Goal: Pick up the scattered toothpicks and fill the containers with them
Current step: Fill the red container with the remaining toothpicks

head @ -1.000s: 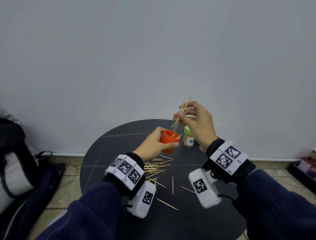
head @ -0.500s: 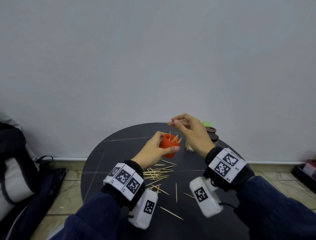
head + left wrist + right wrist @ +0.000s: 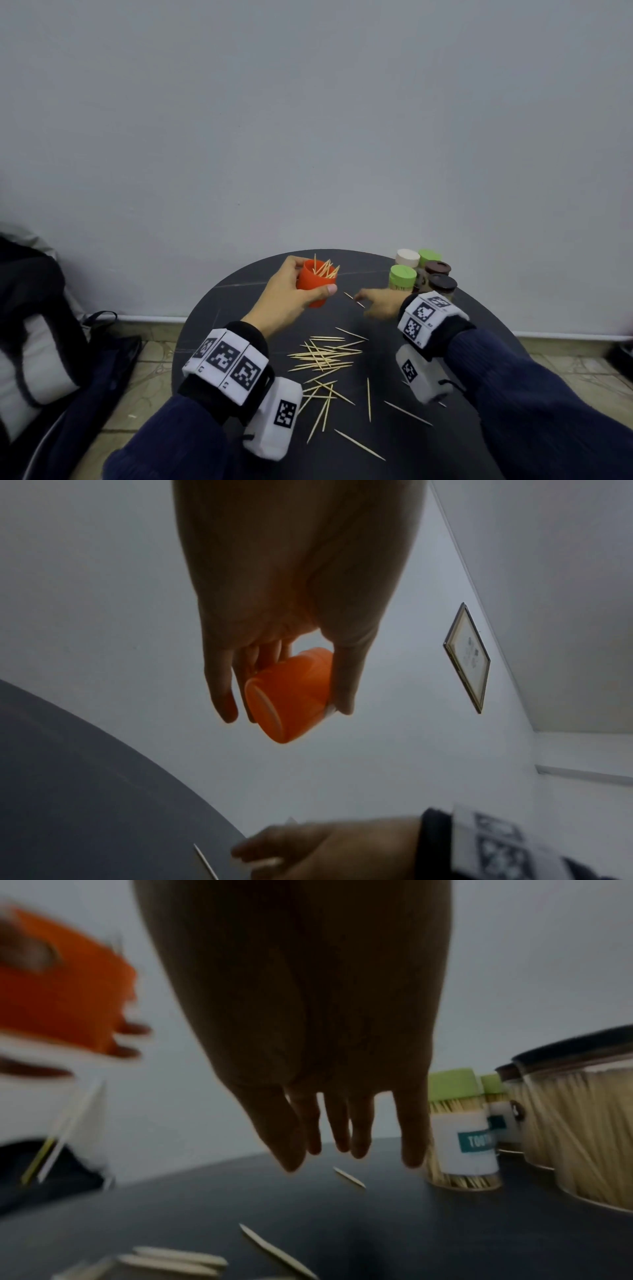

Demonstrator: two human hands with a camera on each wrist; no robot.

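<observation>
My left hand grips an orange cup above the far side of the round black table; several toothpicks stick out of its mouth. From the left wrist view the cup shows its underside between thumb and fingers. My right hand hangs low over the table with straight fingers and holds nothing. A single toothpick lies just left of its fingertips, seen close in the right wrist view as a toothpick. A heap of scattered toothpicks covers the table's middle.
Several lidded toothpick jars with green, cream and brown lids stand at the far right of the table, close behind my right hand; a green-lidded jar is nearest. A dark bag lies on the floor at the left.
My right hand let its toothpicks into the orange cup, then dropped to the table near a stray toothpick. The left hand carried the cup up and to the left.
</observation>
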